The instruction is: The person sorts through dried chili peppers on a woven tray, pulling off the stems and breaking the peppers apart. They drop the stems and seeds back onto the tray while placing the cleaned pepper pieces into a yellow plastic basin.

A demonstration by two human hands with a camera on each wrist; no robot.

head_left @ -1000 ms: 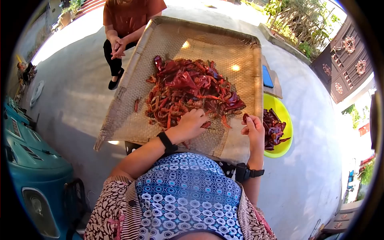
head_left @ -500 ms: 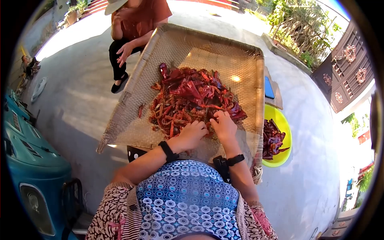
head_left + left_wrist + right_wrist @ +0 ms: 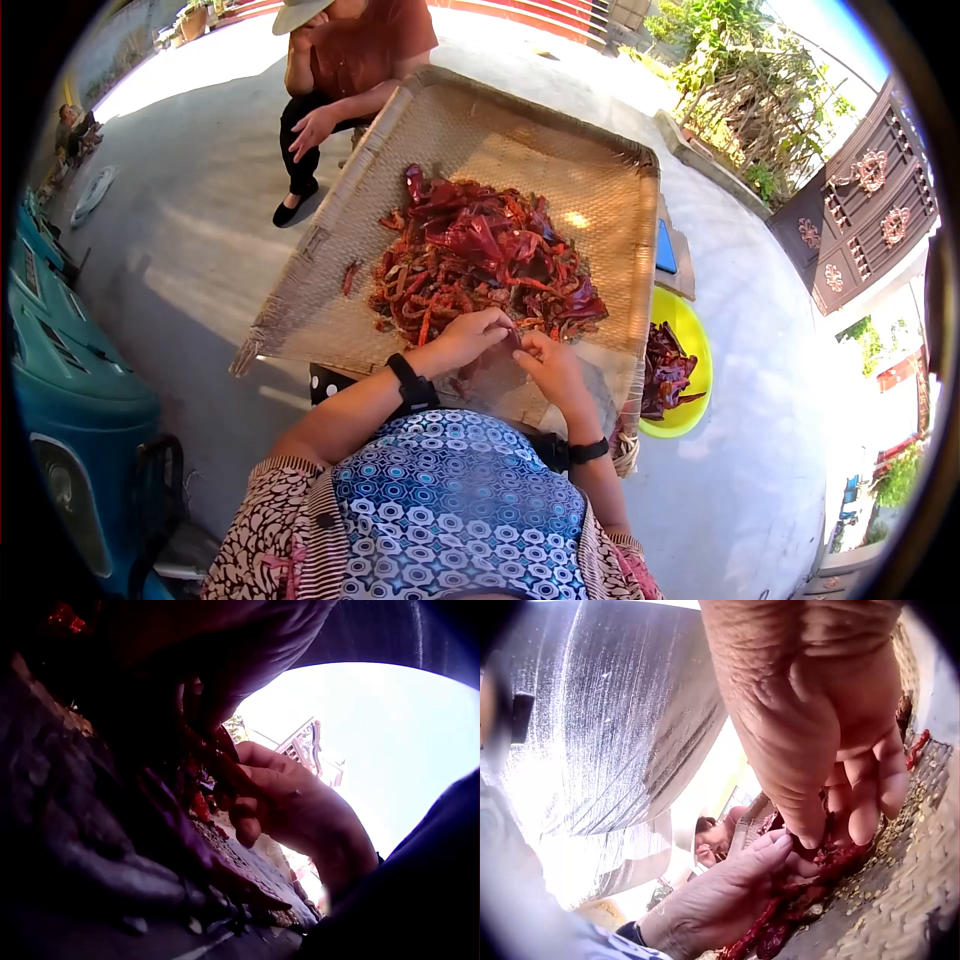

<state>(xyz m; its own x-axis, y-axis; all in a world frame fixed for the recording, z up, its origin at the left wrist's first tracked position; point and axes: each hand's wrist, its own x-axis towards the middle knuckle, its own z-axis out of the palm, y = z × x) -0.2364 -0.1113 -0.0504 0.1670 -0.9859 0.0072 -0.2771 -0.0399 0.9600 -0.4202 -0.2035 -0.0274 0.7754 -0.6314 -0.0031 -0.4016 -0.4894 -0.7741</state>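
Both hands meet over the near side of a heap of dried red chili peppers point(image 3: 470, 235) on a woven bamboo tray point(image 3: 330, 270). My left hand point(image 3: 468, 340) and right hand point(image 3: 556, 372) pinch one dark red dried chili pepper point(image 3: 513, 340) between them. In the left wrist view, thumb and fingers of the right hand point(image 3: 289, 795) grip its end; the left hand point(image 3: 255, 645) is mostly in shadow. From the right wrist, the thumb tips of the left hand point(image 3: 720, 889) and right hand point(image 3: 810, 735) come close together, largely covering the pepper.
Right of the tray, a yellow-green basin point(image 3: 700, 375) holds larger dark dried peppers. A blue flat object point(image 3: 665, 247) lies on cardboard behind it. Pale seeds point(image 3: 855, 892) are scattered over the weave. Across the tray sits a person in a rust-coloured shirt point(image 3: 385, 50). A teal vehicle point(image 3: 75, 400) stands left.
My right hand came from beside the basin, where it held a red pepper, to the heap, then drew back toward me with a pepper. The left hand moved slightly nearer me to meet it.
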